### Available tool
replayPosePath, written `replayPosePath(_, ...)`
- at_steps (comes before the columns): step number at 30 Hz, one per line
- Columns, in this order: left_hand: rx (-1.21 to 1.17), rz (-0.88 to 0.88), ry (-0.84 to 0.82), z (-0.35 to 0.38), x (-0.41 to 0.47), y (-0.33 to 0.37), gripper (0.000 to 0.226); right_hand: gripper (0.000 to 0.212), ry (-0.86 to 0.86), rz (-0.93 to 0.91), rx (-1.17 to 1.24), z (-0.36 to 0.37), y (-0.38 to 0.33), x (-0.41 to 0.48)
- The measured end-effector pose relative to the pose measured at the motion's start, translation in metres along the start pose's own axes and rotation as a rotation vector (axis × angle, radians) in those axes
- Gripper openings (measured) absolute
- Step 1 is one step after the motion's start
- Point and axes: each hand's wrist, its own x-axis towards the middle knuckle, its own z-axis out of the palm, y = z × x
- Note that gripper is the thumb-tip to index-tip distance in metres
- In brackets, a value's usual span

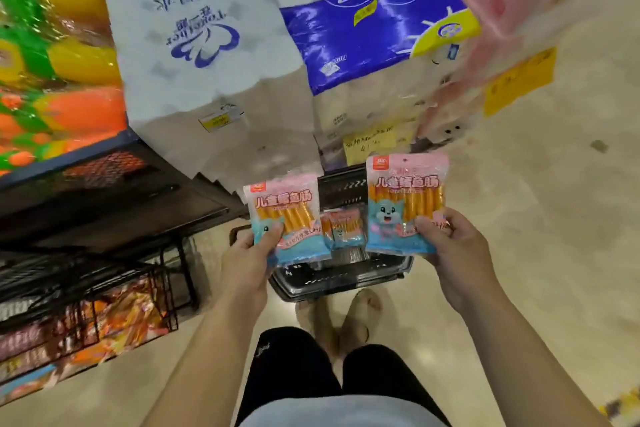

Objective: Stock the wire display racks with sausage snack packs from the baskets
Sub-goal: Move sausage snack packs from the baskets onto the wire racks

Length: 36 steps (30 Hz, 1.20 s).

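My left hand (251, 255) grips a pink-and-blue sausage snack pack (285, 211) by its lower left corner. My right hand (453, 250) holds a second, matching pack (405, 198) by its lower right corner. Both packs stand upright above a black shopping basket (339, 279) on the floor. Another pack (343, 227) lies inside the basket between the two held ones. The black wire display rack (104, 204) stands to the left, its upper shelf dark and bare in view.
Lower tiers of the rack hold orange and red snack bags (114, 319). Large packs of tissue rolls (363, 28) are stacked behind the basket. Bright plastic toys (52, 45) fill the shelf at upper left. Beige floor (536, 218) spreads to the right. My feet are just behind the basket.
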Motion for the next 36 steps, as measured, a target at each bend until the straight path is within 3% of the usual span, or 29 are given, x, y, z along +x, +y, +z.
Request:
replayPosePath(4,-0.033,-0.091,0.063,0.015,0.069,-0.040,0.019,0.017,-0.039,0.065,-0.054,0.008,0.044,0.066)
replayPosePath(8,-0.020,-0.152,0.125,0.027,0.150,-0.096,0.018,0.009,-0.066,0.135,-0.105,0.020,0.108,0.133)
replayPosePath(15,0.034,-0.176,0.109,0.035,0.296,-0.203,0.021,0.014,-0.112,0.211,-0.162,0.043,0.238,0.249)
replayPosePath(23,0.090,-0.228,0.206,0.036,0.434,-0.293,0.022,0.018,-0.130,0.264,-0.228,0.070,0.358,0.355)
replayPosePath(27,0.131,-0.201,0.268,0.037,0.477,-0.327,0.033,0.015,-0.102,0.283,-0.263,0.083,0.402,0.392)
replayPosePath(36,0.143,-0.167,0.314,0.038,0.520,-0.375,0.010,0.015,-0.026,0.304,-0.388,0.093,0.455,0.423)
